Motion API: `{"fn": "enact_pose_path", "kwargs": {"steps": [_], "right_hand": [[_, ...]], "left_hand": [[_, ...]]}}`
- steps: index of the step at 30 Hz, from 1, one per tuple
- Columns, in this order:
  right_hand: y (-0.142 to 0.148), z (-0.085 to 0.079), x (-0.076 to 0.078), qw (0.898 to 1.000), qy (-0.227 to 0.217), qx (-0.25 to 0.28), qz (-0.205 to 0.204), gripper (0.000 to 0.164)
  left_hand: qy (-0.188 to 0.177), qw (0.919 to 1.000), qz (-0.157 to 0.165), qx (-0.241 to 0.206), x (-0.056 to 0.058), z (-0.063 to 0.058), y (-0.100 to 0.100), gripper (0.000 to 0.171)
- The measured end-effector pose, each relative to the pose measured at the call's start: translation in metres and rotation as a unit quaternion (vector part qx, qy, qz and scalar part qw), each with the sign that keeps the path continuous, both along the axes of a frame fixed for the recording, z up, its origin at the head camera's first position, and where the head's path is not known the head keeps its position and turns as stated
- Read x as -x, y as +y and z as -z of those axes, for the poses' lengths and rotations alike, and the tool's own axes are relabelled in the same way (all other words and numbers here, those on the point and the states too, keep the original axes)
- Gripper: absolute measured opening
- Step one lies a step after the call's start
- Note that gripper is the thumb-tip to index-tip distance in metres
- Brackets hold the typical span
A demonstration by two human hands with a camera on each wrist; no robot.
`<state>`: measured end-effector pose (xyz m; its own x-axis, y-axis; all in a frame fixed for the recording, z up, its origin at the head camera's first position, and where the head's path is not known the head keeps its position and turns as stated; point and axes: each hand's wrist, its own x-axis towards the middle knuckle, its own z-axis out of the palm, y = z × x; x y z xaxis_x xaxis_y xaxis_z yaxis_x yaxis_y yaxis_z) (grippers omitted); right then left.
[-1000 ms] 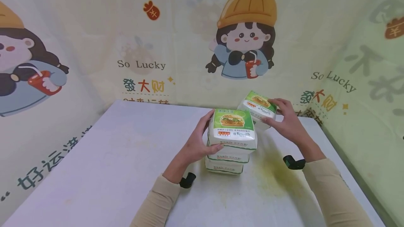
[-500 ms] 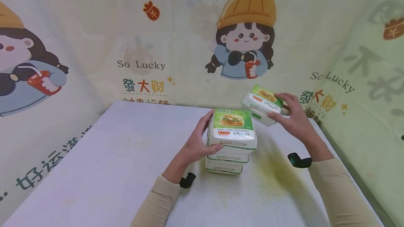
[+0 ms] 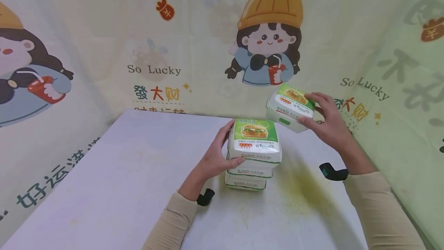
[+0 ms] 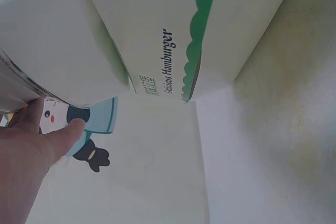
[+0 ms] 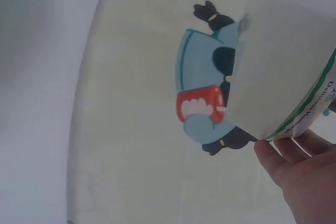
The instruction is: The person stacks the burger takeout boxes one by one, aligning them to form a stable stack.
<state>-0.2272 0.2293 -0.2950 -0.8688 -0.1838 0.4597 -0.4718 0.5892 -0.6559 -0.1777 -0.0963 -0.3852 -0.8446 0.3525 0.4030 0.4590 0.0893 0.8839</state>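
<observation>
Three white-and-green hamburger boxes stand stacked on the table in the head view. My left hand [image 3: 213, 161] grips the top hamburger box [image 3: 254, 136], thumb at its front edge and fingers along its left side. Below it show the fronts of the middle box [image 3: 256, 172] and the bottom box [image 3: 245, 184]. In the left wrist view, a lower box [image 4: 152, 40] shows the words "Delicious Hamburger". My right hand [image 3: 327, 122] holds another hamburger box [image 3: 289, 107] by its right side, raised and tilted behind and to the right of the stack. The right wrist view shows that box's pale underside [image 5: 283, 51].
The white table [image 3: 121, 176] reaches back to a cream cloth backdrop [image 3: 204, 49] printed with cartoon figures. A yellowish stain [image 3: 301, 188] marks the table right of the stack. Another printed cloth wall [image 3: 409, 134] rises along the right edge.
My right hand has lifted its hamburger box up and to the right, away from the stack. My left hand has stayed on the top box.
</observation>
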Motion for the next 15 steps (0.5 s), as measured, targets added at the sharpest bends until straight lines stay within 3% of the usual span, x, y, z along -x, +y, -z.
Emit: {"fn": "enact_pose_path", "kwargs": {"steps": [5, 15], "right_hand": [[-0.003, -0.006, -0.005, 1.0, 0.019, 0.001, -0.004, 0.064], [-0.016, -0.019, -0.018, 0.998, 0.045, 0.005, -0.051, 0.065]], "left_hand": [[-0.001, 1.0, 0.005, -0.005, 0.0, 0.001, 0.0, 0.101], [0.004, 1.0, 0.005, -0.008, 0.001, 0.0, 0.0, 0.101]]}}
